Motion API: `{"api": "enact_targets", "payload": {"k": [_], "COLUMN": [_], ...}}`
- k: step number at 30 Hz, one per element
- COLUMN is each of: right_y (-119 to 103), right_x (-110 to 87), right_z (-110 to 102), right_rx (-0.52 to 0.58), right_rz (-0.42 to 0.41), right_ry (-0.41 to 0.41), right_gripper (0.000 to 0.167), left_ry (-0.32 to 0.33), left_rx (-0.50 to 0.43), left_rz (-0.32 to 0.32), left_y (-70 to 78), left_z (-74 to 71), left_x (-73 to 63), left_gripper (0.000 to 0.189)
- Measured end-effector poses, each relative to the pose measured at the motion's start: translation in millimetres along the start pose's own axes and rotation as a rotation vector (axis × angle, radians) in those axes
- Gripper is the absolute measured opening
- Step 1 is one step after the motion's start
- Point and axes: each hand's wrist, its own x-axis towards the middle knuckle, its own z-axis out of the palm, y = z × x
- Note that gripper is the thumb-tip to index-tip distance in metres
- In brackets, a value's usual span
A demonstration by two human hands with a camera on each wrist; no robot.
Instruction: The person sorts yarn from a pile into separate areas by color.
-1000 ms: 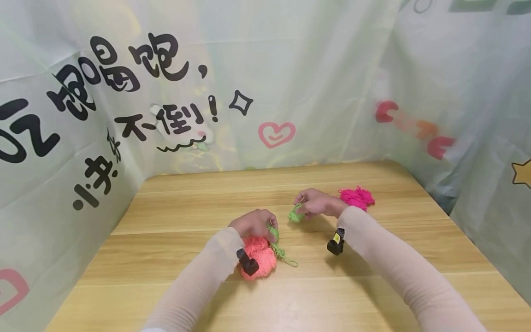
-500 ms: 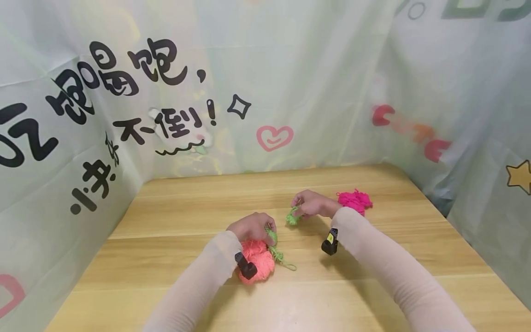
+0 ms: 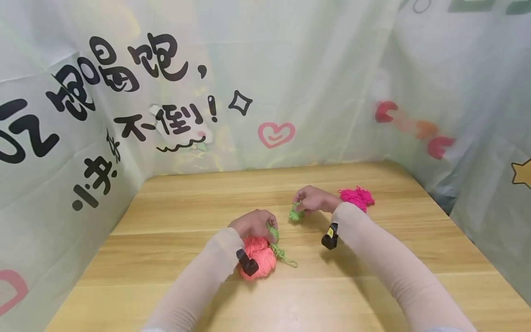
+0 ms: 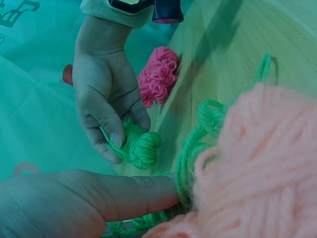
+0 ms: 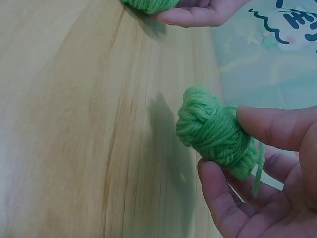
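My right hand [image 3: 314,199] pinches a small wound bundle of green yarn [image 5: 213,134] between thumb and fingers, just above the table. A loose yarn end hangs by its fingers in the right wrist view. Lower and to the left, my left hand [image 3: 253,223] grips another green yarn bundle [image 3: 272,233]; its palm side is hidden in the head view. From under that hand a looped green tail [image 3: 286,259] runs onto the table. A coral yarn ball [image 3: 261,263] lies beneath the left wrist, beside the green yarn, and looms large in the left wrist view.
A magenta yarn bundle [image 3: 357,198] lies at the back right, behind the right wrist. The wooden table [image 3: 166,258] is bounded by printed fabric [image 3: 323,92] at its back and sides. Black wrist cameras [image 3: 330,236] hang under both sleeves.
The right hand has shifted slightly up and left, and the green yarn bundle in it has turned a little. The left hand keeps its hold and place. The head view dipped briefly, then returned.
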Motion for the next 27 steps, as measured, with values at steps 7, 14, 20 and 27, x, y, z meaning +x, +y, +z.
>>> {"api": "enact_targets", "payload": {"k": [7, 14, 20, 27], "right_y": [0.4, 1.3, 3.6, 4.6], "right_x": [3.2, 5.9, 8.6, 9.1], "right_z": [-2.8, -5.2, -5.9, -8.0], "right_rx": [0.006, -0.004, -0.016, -0.015], "right_rz": [0.011, 0.031, 0.056, 0.060], "right_ry": [-0.022, -0.036, -0.028, -0.039], "right_gripper": [0.027, 0.030, 0.027, 0.026], "left_ry": [0.000, 0.002, 0.000, -0.001], "left_rx": [0.018, 0.017, 0.000, 0.011], "left_rz": [-0.003, 0.001, -0.003, 0.001], "left_y": [-0.7, -0.7, -1.1, -0.7], "left_z": [-0.1, 0.0, 0.1, 0.2], "left_x": [2.2, 1.7, 0.9, 0.9], "left_gripper": [0.023, 0.023, 0.023, 0.023]}}
